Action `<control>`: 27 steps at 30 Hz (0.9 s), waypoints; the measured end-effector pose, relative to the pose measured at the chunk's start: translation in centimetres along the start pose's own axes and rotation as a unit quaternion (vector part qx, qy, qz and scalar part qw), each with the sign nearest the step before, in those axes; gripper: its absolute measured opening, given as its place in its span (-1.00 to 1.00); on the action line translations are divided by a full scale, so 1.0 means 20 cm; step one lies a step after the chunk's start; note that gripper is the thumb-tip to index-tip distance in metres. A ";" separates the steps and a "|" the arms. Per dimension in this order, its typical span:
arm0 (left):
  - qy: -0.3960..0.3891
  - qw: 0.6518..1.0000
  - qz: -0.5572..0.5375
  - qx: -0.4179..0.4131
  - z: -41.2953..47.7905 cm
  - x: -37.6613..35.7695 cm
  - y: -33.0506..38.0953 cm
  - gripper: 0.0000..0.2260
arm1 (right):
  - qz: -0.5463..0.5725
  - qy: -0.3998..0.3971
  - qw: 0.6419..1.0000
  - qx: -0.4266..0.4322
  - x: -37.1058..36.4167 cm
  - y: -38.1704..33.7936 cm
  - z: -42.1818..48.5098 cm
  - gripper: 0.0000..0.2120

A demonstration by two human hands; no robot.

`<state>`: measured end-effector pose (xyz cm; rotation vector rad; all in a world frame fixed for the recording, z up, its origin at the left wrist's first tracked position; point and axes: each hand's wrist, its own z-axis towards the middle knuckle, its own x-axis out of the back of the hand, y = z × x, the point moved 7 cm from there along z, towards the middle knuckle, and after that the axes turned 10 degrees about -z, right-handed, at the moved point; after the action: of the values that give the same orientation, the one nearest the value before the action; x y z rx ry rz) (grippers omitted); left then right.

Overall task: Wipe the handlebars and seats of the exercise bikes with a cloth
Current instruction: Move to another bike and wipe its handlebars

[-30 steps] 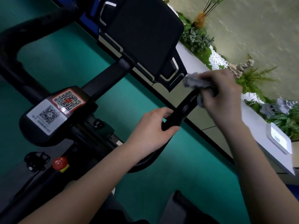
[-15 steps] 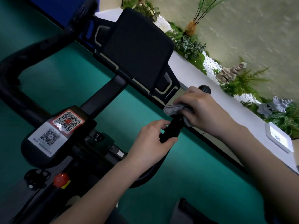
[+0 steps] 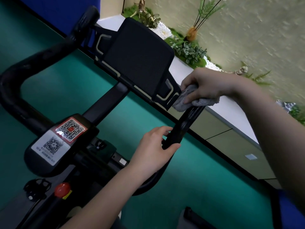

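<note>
Right grip point(image 3: 209, 85) wraps crumpled grey cloth point(image 3: 181, 101) (fuzzy) round handlebar point(image 3: 186, 124); left grip point(image 3: 153, 154) clasps it.

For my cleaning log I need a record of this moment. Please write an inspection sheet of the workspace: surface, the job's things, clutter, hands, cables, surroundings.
Surface: teal floor under the bike.
Job's things: grey cloth wrapped round the upper end of the black handlebar; no seat plainly seen.
Clutter: nothing seen.
Hands: right hand grips the grey cloth round the bar; left hand grips the handlebar lower down, apart from the cloth.
Cables: a thin dark line below the pedal, maybe a cable; cannot tell.
Surroundings: black console, QR-code stickers, red knob, white ledge with green plants, textured wall.
</note>
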<state>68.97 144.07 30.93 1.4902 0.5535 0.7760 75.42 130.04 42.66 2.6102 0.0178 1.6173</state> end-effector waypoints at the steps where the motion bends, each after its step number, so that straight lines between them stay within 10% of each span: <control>1: 0.000 1.000 -0.002 0.001 0.00 0.00 0.00 -0.62 | -0.013 -0.012 1.000 -0.001 -0.01 0.00 0.01 -0.69; 8: -0.010 1.000 -0.012 0.016 0.00 0.00 -0.01 -0.63 | -0.081 0.093 0.989 -0.086 0.17 0.22 -0.04 -0.86; 11: -0.009 1.000 -0.014 0.017 0.00 0.00 0.00 -0.63 | 0.096 0.225 0.955 -0.170 0.14 0.38 -0.17 -0.89; 18: -0.006 0.999 -0.018 0.026 0.01 0.00 -0.01 -0.66 | 0.587 0.461 0.619 -0.244 -0.41 0.32 -0.42 -0.86; 27: -0.013 0.999 -0.006 0.046 0.00 0.00 -0.03 -0.63 | 0.767 0.432 0.418 -0.225 -0.67 0.27 -0.34 -0.77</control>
<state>69.10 144.07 30.39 1.5793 0.5837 0.7291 63.16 124.44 34.14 0.4470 -2.7215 2.2277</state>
